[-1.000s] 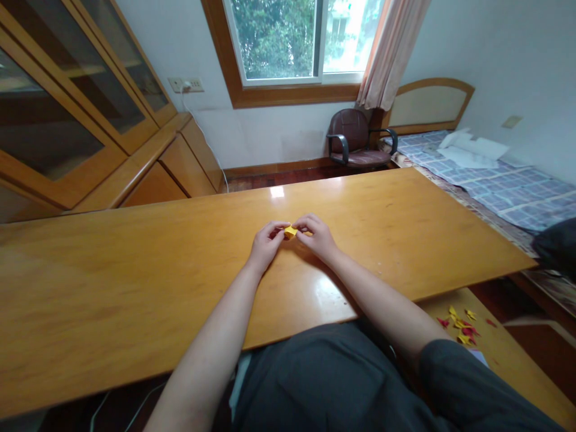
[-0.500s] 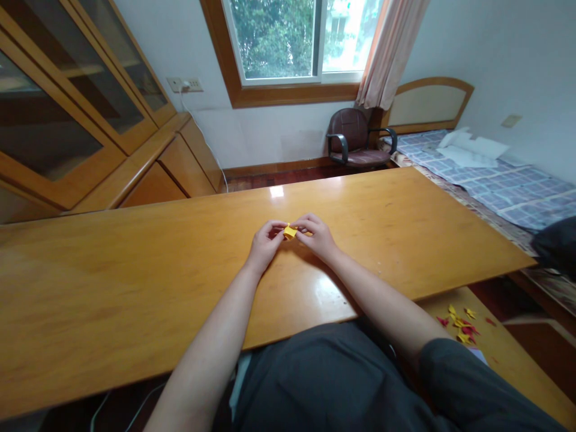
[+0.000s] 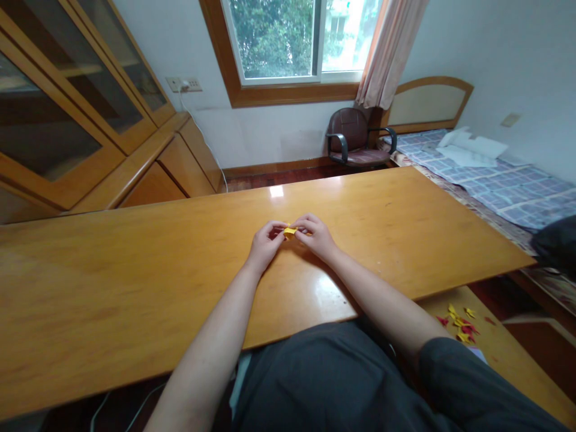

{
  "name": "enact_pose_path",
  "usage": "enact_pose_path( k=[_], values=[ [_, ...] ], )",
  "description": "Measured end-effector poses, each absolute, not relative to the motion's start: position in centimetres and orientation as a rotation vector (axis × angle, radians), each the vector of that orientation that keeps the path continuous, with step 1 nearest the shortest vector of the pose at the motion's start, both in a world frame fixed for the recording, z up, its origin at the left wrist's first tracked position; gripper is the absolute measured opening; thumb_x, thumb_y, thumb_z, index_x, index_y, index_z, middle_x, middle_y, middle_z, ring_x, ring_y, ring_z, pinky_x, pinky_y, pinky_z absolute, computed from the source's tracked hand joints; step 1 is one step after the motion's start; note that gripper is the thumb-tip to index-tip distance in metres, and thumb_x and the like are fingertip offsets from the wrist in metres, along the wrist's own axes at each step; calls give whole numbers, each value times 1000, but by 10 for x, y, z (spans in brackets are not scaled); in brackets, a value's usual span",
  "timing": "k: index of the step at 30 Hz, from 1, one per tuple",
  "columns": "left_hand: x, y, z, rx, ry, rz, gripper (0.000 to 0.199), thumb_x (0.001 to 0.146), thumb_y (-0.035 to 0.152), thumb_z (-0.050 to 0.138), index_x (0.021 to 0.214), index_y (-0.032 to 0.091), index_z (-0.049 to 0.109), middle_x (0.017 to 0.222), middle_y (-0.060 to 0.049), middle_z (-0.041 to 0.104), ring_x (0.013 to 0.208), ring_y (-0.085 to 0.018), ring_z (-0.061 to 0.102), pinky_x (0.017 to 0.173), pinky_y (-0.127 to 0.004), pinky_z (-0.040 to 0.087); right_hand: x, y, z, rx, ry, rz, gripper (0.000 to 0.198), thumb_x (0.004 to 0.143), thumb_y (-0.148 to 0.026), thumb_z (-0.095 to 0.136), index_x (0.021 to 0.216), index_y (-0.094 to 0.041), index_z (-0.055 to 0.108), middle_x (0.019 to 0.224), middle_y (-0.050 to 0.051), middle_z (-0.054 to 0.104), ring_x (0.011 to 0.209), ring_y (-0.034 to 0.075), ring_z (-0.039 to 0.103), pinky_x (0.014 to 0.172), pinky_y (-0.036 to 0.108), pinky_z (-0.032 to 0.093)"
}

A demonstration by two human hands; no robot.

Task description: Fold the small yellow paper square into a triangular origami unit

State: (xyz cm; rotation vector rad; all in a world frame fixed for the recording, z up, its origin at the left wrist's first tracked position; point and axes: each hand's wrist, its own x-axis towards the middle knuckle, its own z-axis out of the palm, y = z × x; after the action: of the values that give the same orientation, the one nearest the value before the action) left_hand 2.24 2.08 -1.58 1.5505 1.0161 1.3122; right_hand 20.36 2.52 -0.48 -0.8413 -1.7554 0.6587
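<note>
The yellow folded paper (image 3: 290,233) has tipped since half a second ago, showing a narrower face now, while the left hand (image 3: 264,243) and right hand (image 3: 317,236) stay almost exactly where they were. The bench (image 3: 135,276), a long glossy wooden top, spans most of the view. A wooden cabinet (image 3: 128,165) with glazed doors stands beyond it on the left; on the right is a bed (image 3: 513,186) with a plaid cover and white sheets (image 3: 472,150) lying on it. A window (image 3: 274,42) is in the far wall, a pink curtain (image 3: 390,57) at its right side and a maroon chair (image 3: 348,132) below. At lower right, a lower wooden surface (image 3: 522,369) carries a cluster of yellow and red folded pieces (image 3: 461,324). Both hands are nearly closed, thumbs and fingertips pinching the yellow folded paper from opposite sides, over the middle of the bench.
</note>
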Motion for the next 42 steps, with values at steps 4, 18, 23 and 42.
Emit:
enact_pose_path(
  k=[4, 18, 23, 42],
  values=[
    [23, 20, -14, 1562, 1017, 1315, 18, 79, 26, 67, 96, 18, 67, 91, -4, 69, 83, -16, 66, 77, -29, 54, 203, 26, -5, -863, -1721, 720, 16, 81, -16, 61, 92, -19, 72, 88, 3, 60, 77, 13, 60, 68, 25, 49],
    [22, 15, -8, 1521, 953, 1236, 27, 81, 36, 69, 99, 16, 66, 94, -6, 70, 80, -17, 68, 79, -32, 55, 204, 29, -7, -915, -1681, 736, 9, 82, -23, 64, 84, -19, 72, 82, 2, 60, 74, 12, 56, 65, 24, 45],
    [22, 18, -11, 1460, 943, 1230, 29, 80, 38, 70, 98, 16, 66, 90, -5, 70, 78, -16, 68, 76, -31, 55, 204, 28, -6, -910, -1673, 747, 12, 82, -27, 65, 83, -17, 72, 81, 2, 58, 70, 11, 55, 62, 23, 43],
    [21, 21, -9, 1364, 880, 1184, 28, 72, 31, 75, 93, 17, 64, 86, -3, 69, 75, -15, 66, 75, -31, 56, 206, 24, 1, -867, -1643, 794, 15, 81, -34, 69, 84, -19, 72, 81, 3, 60, 75, 14, 58, 66, 27, 47]
  ],
)
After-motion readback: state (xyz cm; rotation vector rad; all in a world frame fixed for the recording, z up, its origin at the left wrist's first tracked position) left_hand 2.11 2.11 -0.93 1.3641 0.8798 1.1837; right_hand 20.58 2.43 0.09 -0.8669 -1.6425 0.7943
